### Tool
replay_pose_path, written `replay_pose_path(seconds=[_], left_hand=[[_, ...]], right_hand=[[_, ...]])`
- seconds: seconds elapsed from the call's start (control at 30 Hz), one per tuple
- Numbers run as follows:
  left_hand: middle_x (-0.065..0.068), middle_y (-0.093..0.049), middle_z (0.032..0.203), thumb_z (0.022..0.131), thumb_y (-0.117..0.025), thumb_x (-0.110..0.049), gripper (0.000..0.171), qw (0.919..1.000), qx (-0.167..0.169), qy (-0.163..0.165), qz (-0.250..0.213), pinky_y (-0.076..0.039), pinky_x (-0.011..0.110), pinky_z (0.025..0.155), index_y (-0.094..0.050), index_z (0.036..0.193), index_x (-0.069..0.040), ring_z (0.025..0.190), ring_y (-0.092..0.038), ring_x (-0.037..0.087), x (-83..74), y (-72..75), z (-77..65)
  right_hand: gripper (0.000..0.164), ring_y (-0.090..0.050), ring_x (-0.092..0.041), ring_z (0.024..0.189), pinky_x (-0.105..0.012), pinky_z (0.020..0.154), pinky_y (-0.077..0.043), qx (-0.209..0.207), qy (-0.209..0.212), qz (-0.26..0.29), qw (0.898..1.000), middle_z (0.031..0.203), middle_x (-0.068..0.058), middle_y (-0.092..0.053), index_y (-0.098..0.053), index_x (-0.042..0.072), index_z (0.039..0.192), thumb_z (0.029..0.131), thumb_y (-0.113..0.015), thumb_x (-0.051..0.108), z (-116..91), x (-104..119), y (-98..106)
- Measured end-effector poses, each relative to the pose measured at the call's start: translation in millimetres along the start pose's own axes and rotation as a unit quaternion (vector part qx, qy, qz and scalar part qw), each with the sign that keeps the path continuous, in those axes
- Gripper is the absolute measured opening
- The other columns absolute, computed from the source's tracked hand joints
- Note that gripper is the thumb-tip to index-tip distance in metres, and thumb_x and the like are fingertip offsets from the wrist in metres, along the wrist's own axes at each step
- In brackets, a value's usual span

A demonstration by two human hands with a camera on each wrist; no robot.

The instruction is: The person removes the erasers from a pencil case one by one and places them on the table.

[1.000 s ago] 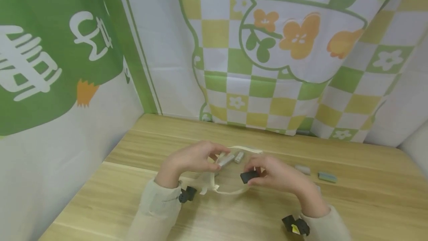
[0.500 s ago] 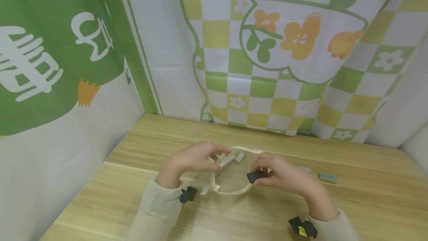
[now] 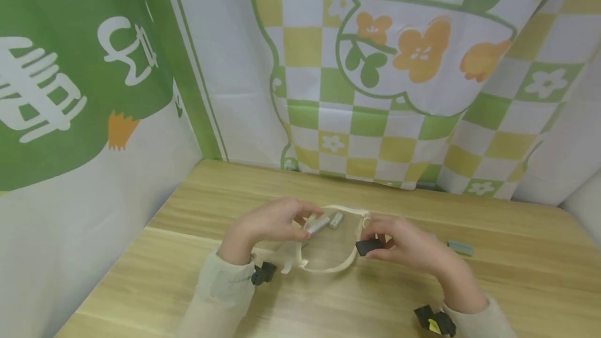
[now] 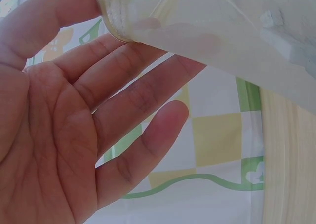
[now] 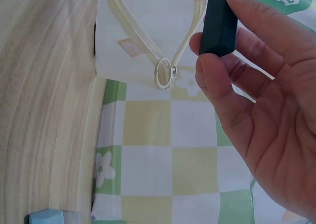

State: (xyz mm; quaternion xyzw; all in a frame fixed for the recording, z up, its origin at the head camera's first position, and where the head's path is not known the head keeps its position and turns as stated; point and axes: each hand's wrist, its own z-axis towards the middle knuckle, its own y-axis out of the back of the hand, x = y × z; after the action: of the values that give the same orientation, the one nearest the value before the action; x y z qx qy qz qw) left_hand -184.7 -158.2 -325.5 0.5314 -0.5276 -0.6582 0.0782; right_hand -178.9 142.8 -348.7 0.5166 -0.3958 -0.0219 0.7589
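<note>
My left hand (image 3: 277, 220) pinches the edge of a translucent zip pouch (image 3: 332, 269) with cream zipper trim. The pouch's mouth is spread wide on the head view. Two pale grey pieces (image 3: 336, 220) show within its outline; through the mesh in the left wrist view, a grey piece (image 4: 289, 43) looks blurred. Between thumb and fingers, my right hand (image 3: 408, 244) holds a small dark rectangular block (image 5: 218, 26), just right of the pouch's opening. The zipper's ring pull (image 5: 164, 73) hangs near that hand in the right wrist view.
A grey-green block (image 3: 460, 248) lies on the wooden table (image 3: 516, 286) right of my right hand. Patterned curtain (image 3: 361, 134) hangs along the table's back edge, and another cloth (image 3: 117, 213) closes off the left side.
The right hand has moved rightward with the dark block, from over the pouch's opening to beyond its right edge. The left hand and pouch stay nearly in place.
</note>
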Motion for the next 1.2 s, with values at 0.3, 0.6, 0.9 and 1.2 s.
replay_pose_path(seconds=[0.3,0.6,0.9,1.2], left_hand=[[0.008,-0.059,0.143,0.087,-0.066,-0.011,0.056,0.9999,-0.001,-0.011,0.009,-0.052,0.044,0.101,-0.055,0.141,-0.007,0.117,-0.065,0.027,1.7,-1.2,0.6],[0.01,-0.06,0.14,0.086,-0.067,-0.012,0.057,1.0,-0.003,-0.002,-0.001,-0.052,0.044,0.101,-0.055,0.142,-0.008,0.118,-0.064,0.026,2.4,-1.2,0.8],[0.011,-0.062,0.137,0.086,-0.067,-0.012,0.056,0.9999,-0.008,-0.007,0.0,-0.054,0.044,0.097,-0.055,0.141,-0.009,0.116,-0.064,0.026,3.0,0.1,0.0],[0.01,-0.065,0.133,0.087,-0.067,-0.014,0.055,1.0,-0.008,0.0,0.003,-0.055,0.041,0.095,-0.056,0.141,-0.011,0.115,-0.065,0.024,1.4,0.0,-0.2]], right_hand=[[0.023,-0.054,-0.001,0.081,-0.022,0.071,-0.057,-0.009,-0.023,0.001,1.0,0.096,0.009,-0.061,-0.071,0.016,0.11,0.088,-0.073,0.024,-7.6,-1.7,2.1],[0.019,-0.054,-0.001,0.08,-0.021,0.068,-0.056,-0.021,-0.02,-0.015,0.999,0.102,0.004,-0.065,-0.069,0.014,0.106,0.087,-0.074,0.018,-13.1,-3.4,8.8],[0.019,-0.053,-0.001,0.081,-0.02,0.067,-0.056,-0.034,-0.016,-0.022,0.999,0.1,0.003,-0.064,-0.07,0.012,0.105,0.087,-0.075,0.018,-20.3,-5.6,14.6],[0.017,-0.052,0.001,0.079,-0.021,0.064,-0.055,-0.044,-0.021,-0.032,0.998,0.095,0.007,-0.062,-0.069,0.014,0.103,0.087,-0.075,0.017,-30.6,-10.3,17.3]])
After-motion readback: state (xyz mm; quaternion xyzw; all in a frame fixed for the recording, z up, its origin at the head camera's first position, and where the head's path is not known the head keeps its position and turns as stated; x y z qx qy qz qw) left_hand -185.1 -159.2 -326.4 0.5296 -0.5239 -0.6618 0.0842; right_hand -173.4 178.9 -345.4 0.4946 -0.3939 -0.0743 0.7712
